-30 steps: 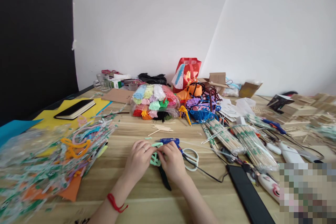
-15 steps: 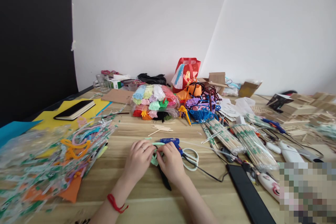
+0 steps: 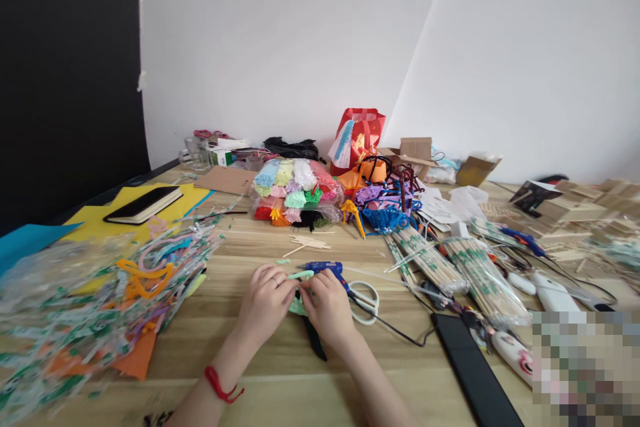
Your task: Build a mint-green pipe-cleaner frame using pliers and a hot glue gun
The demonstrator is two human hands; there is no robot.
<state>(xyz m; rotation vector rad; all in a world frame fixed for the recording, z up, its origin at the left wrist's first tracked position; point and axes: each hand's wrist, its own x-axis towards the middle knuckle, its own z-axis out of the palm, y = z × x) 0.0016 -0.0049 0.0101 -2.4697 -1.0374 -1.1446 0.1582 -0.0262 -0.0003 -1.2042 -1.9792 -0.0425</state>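
Note:
My left hand [image 3: 267, 292] and my right hand [image 3: 326, 299] meet over the middle of the table, fingers closed. Between their fingertips they pinch a light green pipe cleaner [image 3: 301, 275], its end showing above the fingers. Below my hands lies a pale green piece [image 3: 298, 307], partly hidden by the fingers, beside a dark, blade-shaped thing [image 3: 314, 340]. Just behind my right hand lies a blue glue gun [image 3: 325, 267]. White-handled scissors [image 3: 365, 301] rest to its right. A short green scrap [image 3: 283, 261] is on the table behind my left hand.
Bagged coloured pipe cleaners [image 3: 295, 193] stand at the back, near a red bag [image 3: 357, 137]. Plastic wrappers [image 3: 100, 320] pile up on the left with a black notebook [image 3: 145, 205]. On the right are bagged wooden sticks [image 3: 480, 273] and a black phone [image 3: 473, 367].
The green pipe cleaner's end above my fingers has shifted slightly and shows more clearly. Both hands stay close together in nearly the same place. The view has moved slightly.

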